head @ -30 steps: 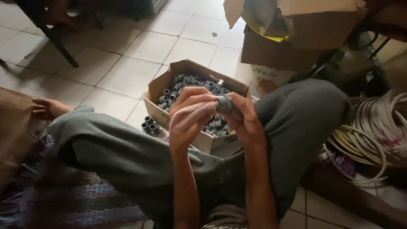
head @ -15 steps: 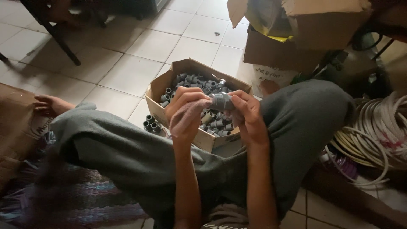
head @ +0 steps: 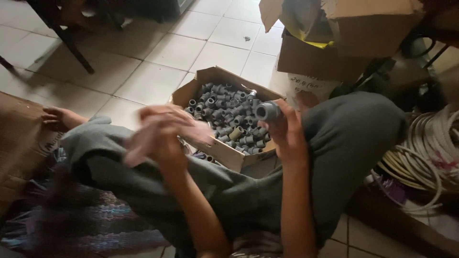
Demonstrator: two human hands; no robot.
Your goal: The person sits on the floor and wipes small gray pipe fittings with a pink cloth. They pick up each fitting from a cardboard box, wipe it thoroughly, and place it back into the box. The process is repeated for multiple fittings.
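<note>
Head view, 1 entry.
Item: short grey plastic pipe coupling, pinched in the fingertips of the right hand, held up over the open cardboard box of like grey fittings.
Axis: roughly level; open bore faces left and slightly toward the camera.
Left hand: motion-blurred, clenched on a pale pink cloth, clear of the coupling, over the grey-trousered knee.
Progress (est.): this piece looks wiped; box mostly full, so many pcs left.
</note>
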